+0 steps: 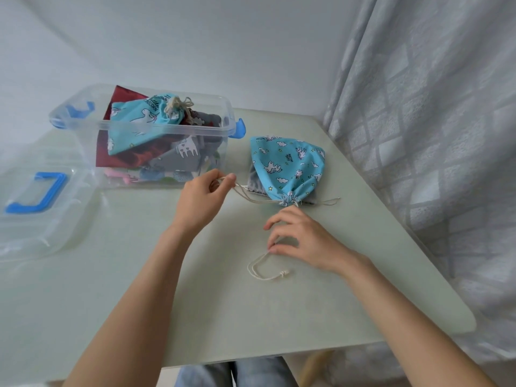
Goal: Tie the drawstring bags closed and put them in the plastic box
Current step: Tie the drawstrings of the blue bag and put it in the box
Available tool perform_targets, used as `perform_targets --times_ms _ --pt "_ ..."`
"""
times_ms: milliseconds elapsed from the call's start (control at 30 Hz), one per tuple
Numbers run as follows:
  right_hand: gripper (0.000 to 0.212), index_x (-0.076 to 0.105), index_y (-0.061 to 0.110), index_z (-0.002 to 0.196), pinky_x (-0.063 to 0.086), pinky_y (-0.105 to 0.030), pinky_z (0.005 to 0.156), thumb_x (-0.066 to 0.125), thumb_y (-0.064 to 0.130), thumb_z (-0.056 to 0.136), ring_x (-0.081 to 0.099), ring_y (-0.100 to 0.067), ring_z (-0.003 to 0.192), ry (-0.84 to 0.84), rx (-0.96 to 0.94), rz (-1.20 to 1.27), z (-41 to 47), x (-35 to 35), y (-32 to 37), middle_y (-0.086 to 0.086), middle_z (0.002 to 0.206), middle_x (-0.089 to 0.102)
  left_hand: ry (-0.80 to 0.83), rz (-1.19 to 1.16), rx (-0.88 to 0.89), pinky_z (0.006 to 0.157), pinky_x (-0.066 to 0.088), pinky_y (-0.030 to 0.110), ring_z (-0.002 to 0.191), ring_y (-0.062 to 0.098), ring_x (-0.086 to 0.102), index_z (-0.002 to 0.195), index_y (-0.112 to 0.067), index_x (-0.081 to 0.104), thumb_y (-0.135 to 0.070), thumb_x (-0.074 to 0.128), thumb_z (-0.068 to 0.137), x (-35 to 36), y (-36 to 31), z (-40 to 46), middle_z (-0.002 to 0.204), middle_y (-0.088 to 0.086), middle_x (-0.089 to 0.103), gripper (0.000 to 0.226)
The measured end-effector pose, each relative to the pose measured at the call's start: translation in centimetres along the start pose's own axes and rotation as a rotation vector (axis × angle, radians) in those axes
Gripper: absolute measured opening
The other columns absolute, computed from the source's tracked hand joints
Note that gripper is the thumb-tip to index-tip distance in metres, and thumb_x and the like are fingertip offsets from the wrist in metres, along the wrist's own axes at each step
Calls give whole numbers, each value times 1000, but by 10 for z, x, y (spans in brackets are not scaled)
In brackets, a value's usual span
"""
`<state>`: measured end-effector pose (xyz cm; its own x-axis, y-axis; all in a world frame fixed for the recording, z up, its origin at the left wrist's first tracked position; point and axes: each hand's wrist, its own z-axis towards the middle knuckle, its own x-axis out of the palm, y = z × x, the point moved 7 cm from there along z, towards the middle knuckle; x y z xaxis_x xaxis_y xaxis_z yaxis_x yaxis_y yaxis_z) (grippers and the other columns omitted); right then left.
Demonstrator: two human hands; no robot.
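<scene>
1. the left hand (202, 195) is raised a little over the table, its thumb and forefinger pinching the left drawstring (245, 194), which runs taut from the fingertips to the gathered neck of the blue unicorn bag (287, 166).
2. the right hand (300, 237) sits low just in front of the bag's neck, fingers curled, with thumb and forefinger pinching the right drawstring (265, 268); that cord falls from the fingers in a loose loop on the table and ends in a small knot toward the person.
3. the blue unicorn bag lies flat on the pale green table (251, 317), neck cinched shut and pointing at the person, body fanning away toward the curtain side. no knot shows at the neck.
4. a grey bag (252, 180) lies under it, only an edge showing at the left, and thin cord ends stick out to the right of the neck.
5. just left of the bag stands the clear plastic box (117, 129) with blue latches, open at the top and filled with other fabric bags; a second blue unicorn bag (139, 121), its cord knotted, rests on top of the pile.
6. the box lid (36, 208), clear with a blue handle, lies on the table at the far left, apart from the box.
7. a patterned grey curtain (432, 121) hangs along the table's right edge.
</scene>
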<state>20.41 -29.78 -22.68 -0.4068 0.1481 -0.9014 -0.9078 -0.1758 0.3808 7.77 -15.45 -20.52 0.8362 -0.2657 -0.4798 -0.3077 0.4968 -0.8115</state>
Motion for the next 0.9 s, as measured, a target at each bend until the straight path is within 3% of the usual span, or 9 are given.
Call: perform_targets --times_ms 167,300,367,433,567,667,733,833,900 --pt "11 57 10 90 36 -22 87 53 19 93 47 -13 96 80 4 -36 13 11 8 2 95 57 -29 -38 -57 55 33 29 51 10 40 76 -18 67 -36 52 92 -8 10 4 47 -5 39 29" --pt "9 45 22 89 45 -29 73 45 19 98 55 -11 75 59 159 93 16 4 3 8 77 59 -12 14 -76 52 32 25 49 9 42 77 -18 68 -30 51 93 -7 14 5 48 -6 43 27" --pt "15 44 24 86 45 -25 59 48 14 97 52 -8 55 -84 175 294 22 -10 2 6 66 57 21 100 -76 55 36 27 58 14 48 79 -20 69 -27 53 91 -4 16 5 58 -8 52 21" --pt "17 49 23 89 42 -21 51 53 7 93 46 -6 46 -241 212 500 31 -31 -4 4 68 56 68 189 -63 62 38 26 69 16 52 81 -26 70 -27 57 87 -1 18 5 68 -12 58 15" --pt "12 55 15 92 46 -18 56 58 3 90 48 -5 46 -583 312 782 53 -77 -22 0 85 64 219 336 -11 66 39 24 75 10 52 82 -34 71 -29 61 83 5 19 3 77 -15 62 11" --pt "10 59 15 91 48 -16 59 61 5 87 50 -2 48 -778 413 815 63 -95 -38 -1 85 66 381 290 39 71 44 23 75 4 59 78 -36 70 -28 64 82 14 14 -2 76 -16 68 10" --pt "9 62 11 93 48 -16 60 63 6 86 50 -1 47 -729 439 755 70 -91 -40 -1 84 65 424 62 75 75 47 20 75 1 64 77 -33 71 -20 65 83 17 3 -6 75 -15 71 15" --pt "13 68 9 98 47 -18 64 61 15 90 51 -3 52 -422 384 627 76 -68 -25 6 81 68 296 -171 144 74 49 22 72 0 62 78 -27 72 -18 65 86 9 -15 -4 81 -13 72 13" --pt "20 68 9 105 45 -17 63 54 20 94 50 -3 57 -214 330 606 72 -50 -13 15 69 66 185 -227 164 69 49 22 67 -2 59 82 -24 72 -22 65 87 2 -21 -2 76 -16 70 9"
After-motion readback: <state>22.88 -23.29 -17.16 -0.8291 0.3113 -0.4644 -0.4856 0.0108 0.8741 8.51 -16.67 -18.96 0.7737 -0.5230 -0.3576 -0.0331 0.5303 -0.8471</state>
